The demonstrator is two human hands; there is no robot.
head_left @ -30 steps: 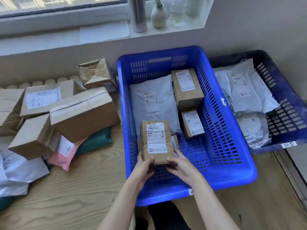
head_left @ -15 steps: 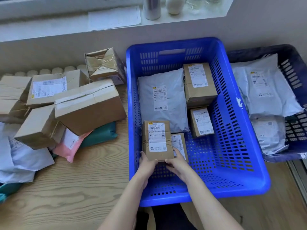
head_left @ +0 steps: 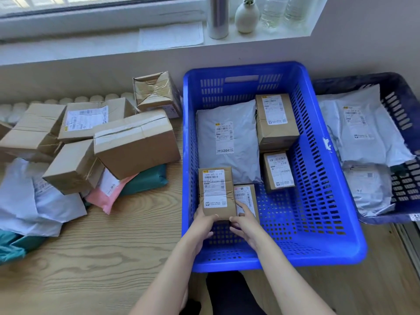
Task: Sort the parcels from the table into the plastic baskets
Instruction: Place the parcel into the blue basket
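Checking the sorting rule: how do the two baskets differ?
The bright blue basket holds cardboard boxes and one grey bag; the dark blue basket shows only pale bags. The bright blue basket sits left, the dark blue basket right, partly cropped. Both are slotted plastic.

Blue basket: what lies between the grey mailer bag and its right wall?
In the head view, two labelled cardboard boxes lie there: the larger box farther back, the smaller box in front of it.

Metal flask (head_left: 217, 18): upright on the windowsill (head_left: 68, 50), far beyond the grip.
White vase (head_left: 246, 18): just right of the flask.
Clear bottles (head_left: 272, 11): right of the vase.
Paper sheet (head_left: 170, 37): flat on the sill, far ahead-left of the grip.
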